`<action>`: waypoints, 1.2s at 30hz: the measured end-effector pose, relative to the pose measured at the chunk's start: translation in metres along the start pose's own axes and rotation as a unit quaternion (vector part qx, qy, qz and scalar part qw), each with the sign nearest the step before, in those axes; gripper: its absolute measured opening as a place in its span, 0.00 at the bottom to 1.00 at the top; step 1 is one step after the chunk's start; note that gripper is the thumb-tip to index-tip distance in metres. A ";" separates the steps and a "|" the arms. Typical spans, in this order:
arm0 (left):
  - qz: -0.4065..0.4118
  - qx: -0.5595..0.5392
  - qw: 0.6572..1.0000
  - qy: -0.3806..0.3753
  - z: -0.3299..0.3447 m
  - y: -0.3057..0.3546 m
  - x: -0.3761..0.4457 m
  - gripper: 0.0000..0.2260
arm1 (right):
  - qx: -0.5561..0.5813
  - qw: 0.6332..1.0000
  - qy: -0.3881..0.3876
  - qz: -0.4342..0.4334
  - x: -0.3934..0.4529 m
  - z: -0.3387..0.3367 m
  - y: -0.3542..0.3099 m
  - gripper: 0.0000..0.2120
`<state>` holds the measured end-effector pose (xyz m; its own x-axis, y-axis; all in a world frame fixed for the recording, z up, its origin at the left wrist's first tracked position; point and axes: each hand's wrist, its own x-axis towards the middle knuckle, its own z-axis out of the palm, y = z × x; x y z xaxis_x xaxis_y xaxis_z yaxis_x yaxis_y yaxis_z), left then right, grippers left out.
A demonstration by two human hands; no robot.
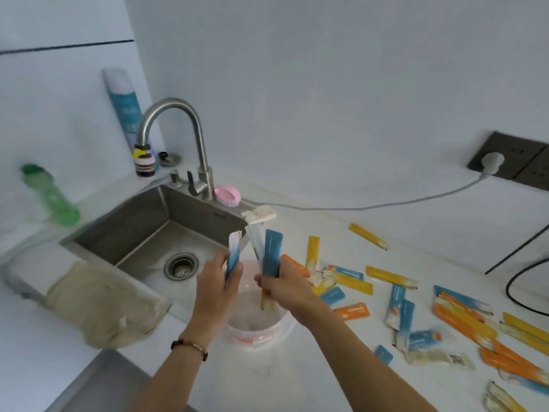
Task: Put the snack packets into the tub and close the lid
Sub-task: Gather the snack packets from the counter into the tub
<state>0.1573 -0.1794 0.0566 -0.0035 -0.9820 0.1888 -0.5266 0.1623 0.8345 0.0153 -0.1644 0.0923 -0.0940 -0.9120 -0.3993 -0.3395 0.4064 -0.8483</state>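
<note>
A white round tub with a pinkish label stands open on the counter in front of me. Both hands hover over its mouth. My left hand grips a blue stick packet upright. My right hand clasps a bunch of packets, blue, white and yellow, with their lower ends pointing into the tub. Several blue, yellow and orange packets lie scattered on the counter to the right. No lid is visible.
A steel sink with a tall tap lies left of the tub. A beige cloth drapes over its near edge. A pink brush, bottles, a wall socket and cables surround the worktop.
</note>
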 end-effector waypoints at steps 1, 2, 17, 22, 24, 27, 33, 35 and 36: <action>-0.003 0.014 1.000 0.003 -0.001 -0.008 0.000 0.07 | -0.035 0.999 0.010 0.004 0.003 0.003 -0.003 0.15; 0.006 0.032 0.999 0.003 -0.001 -0.014 0.000 0.07 | -0.069 0.997 0.017 0.007 0.006 0.003 -0.005 0.15; 0.235 0.177 0.956 0.012 0.065 0.068 0.016 0.09 | -0.279 0.943 0.178 0.018 -0.001 -0.128 0.079 0.16; 0.219 0.153 0.947 -0.180 0.145 0.092 -0.014 0.14 | -0.433 0.897 0.063 0.058 0.018 -0.169 0.149 0.36; 0.160 0.227 0.926 -0.254 0.177 0.077 -0.020 0.18 | -0.446 0.895 0.026 0.022 0.034 -0.178 0.156 0.47; 0.066 0.319 0.898 -0.297 0.201 0.053 -0.012 0.27 | -0.479 0.876 -0.035 -0.045 0.067 -0.184 0.157 0.57; -0.104 0.312 0.890 -0.316 0.221 0.045 0.018 0.33 | -0.542 0.819 -0.088 -0.163 0.114 -0.191 0.158 0.28; -0.108 0.333 0.883 -0.313 0.227 0.043 0.028 0.26 | -0.559 0.806 -0.059 -0.185 0.116 -0.199 0.161 0.14; -0.099 0.347 0.879 -0.310 0.228 0.042 0.031 0.22 | -0.554 0.810 -0.052 -0.184 0.114 -0.202 0.163 0.11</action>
<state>-0.0586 -0.2252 -0.0207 -0.2039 -0.8829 -0.4231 -0.9604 0.0966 0.2613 -0.2392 -0.2139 -0.0212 0.2637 -0.9271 -0.2663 -0.9640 -0.2435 -0.1071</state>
